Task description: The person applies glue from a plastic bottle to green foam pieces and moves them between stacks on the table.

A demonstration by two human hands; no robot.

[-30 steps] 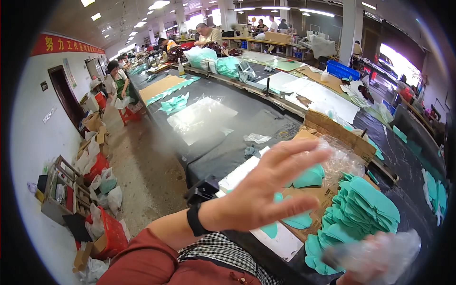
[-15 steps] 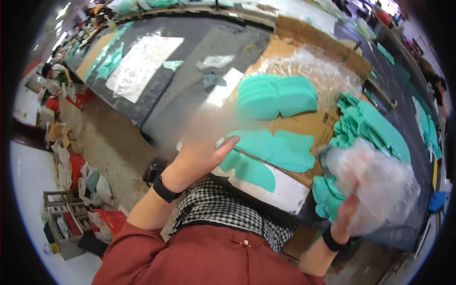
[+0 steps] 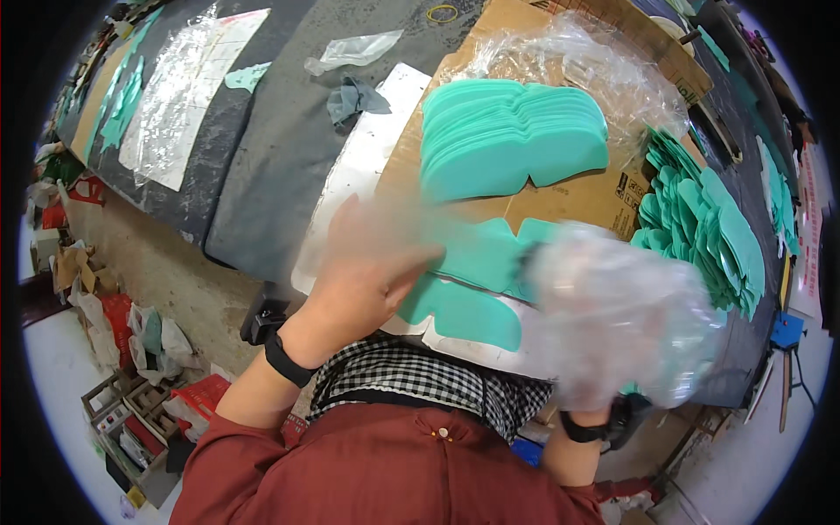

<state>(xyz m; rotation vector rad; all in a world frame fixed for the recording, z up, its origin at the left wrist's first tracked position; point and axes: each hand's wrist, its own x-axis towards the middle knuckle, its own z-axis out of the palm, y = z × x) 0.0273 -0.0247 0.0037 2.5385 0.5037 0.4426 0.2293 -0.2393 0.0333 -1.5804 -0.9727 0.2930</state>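
Clear plastic film (image 3: pixel 626 315) bunches into a loose, see-through ball around the person's right hand (image 3: pixel 588 394), milky and pinkish where skin shows through, with white glints along its creases. The hand is closed on it (motion smears the fingers), and the bundle sits above the desk's near edge, hiding the right end of a flat teal piece (image 3: pixel 481 254).

The left hand (image 3: pixel 363 271) holds nothing; its thumb stands apart from its blurred fingers, close to that piece's left end, though I cannot tell whether they touch. Nearer the body, another teal piece (image 3: pixel 472 319), smooth and notched, lies on a white board (image 3: pixel 359 166).

Beyond the hands, a neat teal stack (image 3: pixel 512 131), many thin layers with a notch in the front edge, rests on brown cardboard (image 3: pixel 569 201). More clear wrap (image 3: pixel 569 52) lies crumpled behind it, and a messier teal pile (image 3: pixel 700 219) leans to the right.

Farther left on the dark desk (image 3: pixel 289 140) are a grey scrap (image 3: pixel 354 101), a clear strip (image 3: pixel 354 52) and a yellow ring (image 3: pixel 442 13).
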